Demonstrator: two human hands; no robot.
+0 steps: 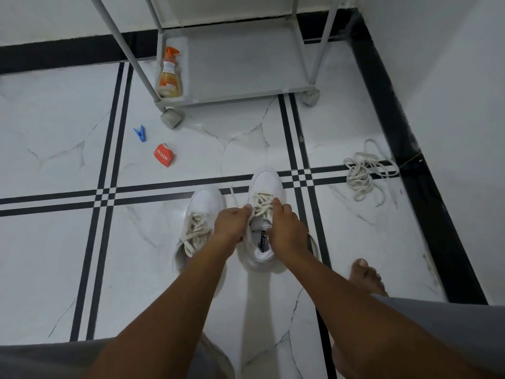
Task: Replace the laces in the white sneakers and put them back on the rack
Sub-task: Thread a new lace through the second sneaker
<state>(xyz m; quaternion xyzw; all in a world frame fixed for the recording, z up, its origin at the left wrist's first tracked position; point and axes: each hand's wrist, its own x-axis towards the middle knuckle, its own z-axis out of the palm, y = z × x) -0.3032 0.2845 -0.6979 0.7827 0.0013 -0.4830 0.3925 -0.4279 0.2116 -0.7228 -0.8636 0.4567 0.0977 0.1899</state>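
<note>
Two white sneakers stand side by side on the tiled floor, toes pointing away from me. The left sneaker (200,214) is laced with a cream lace and nobody touches it. My left hand (232,220) and my right hand (285,225) are both at the lace area of the right sneaker (266,184), fingers curled onto its cream lace (261,202) on either side. A loose pile of cream laces (364,173) lies on the floor to the right. The grey shoe rack (240,64) stands ahead against the wall.
An orange spray bottle (169,75) stands on the rack's bottom shelf at the left. A blue clothes peg (140,133) and a crumpled red packet (163,155) lie on the floor left of the shoes. My bare foot (367,277) is at the right. A wall closes the right side.
</note>
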